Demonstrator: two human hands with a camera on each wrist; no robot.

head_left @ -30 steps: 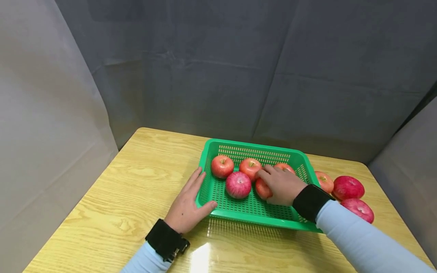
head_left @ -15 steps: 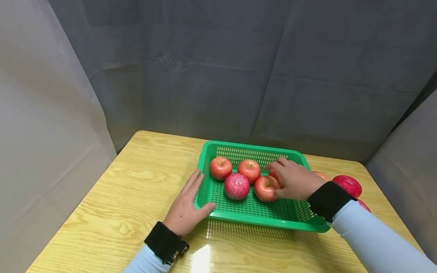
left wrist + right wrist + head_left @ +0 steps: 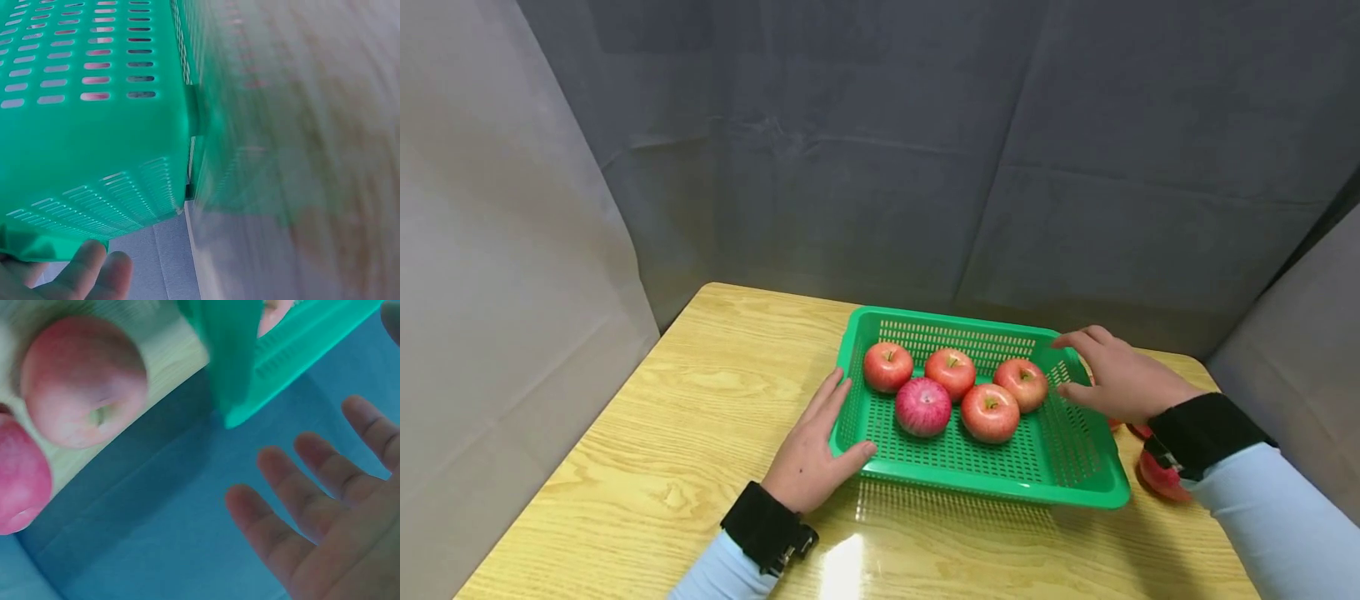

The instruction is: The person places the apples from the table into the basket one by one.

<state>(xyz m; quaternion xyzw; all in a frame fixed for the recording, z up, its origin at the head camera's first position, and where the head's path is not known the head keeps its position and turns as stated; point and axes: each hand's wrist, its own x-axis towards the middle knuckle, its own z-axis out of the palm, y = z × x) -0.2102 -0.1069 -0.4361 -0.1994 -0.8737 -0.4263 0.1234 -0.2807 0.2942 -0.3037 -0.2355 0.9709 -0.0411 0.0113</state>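
Observation:
A green plastic basket holds several apples. A deep pink striped apple and a red one sit in front. Behind them are a left apple, a middle apple and a right apple. My left hand rests at the basket's left side, fingers straight along it and thumb near the front rim. My right hand hovers over the basket's right end with spread fingers and nothing in its grasp. In the right wrist view a pale red apple lies outside the basket.
Beyond the basket's right end, a pink apple shows on the wooden table, partly behind my right wrist. Grey cloth hangs behind the table, with lighter cloth at the left.
My right hand has let go of the front red apple, leaving it in the basket, and has moved right to the basket's end. My left hand has stayed at the left side.

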